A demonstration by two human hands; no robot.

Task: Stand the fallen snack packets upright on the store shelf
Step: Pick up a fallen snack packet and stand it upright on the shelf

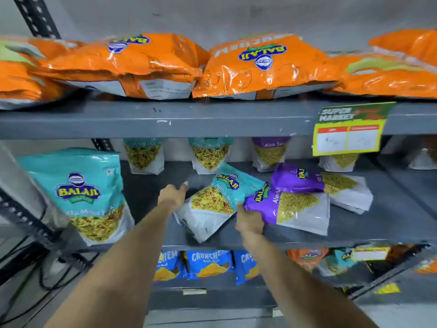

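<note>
On the middle shelf (pixel 378 223): a teal Khatta Mitha Mix packet (pixel 212 202) is seen lying tilted, leaned on two fallen purple Aloo Sev packets (pixel 293 204).
Left hand (pixel 172 195): spread wide beside the teal packet's left edge, nothing held.
Right hand (pixel 249 221): placed at the teal packet's lower right edge; grip cannot be told.
Upright teal packet (pixel 80 195): stood at far left.

Large orange bags (pixel 264 67) lying flat in a row along the top shelf, logos upside down. A yellow-and-green price tag (pixel 350 129) reading "SUPER MARKET" hanging from the grey shelf edge at right. Blue Crunchem packets (pixel 208 263) standing on the level below, with a small label strip (pixel 194 291) on the edge under them. Black cables (pixel 45 275) trailing over the floor at lower left. A perforated black upright (pixel 35 16) rising at top left against the grey wall.
</note>
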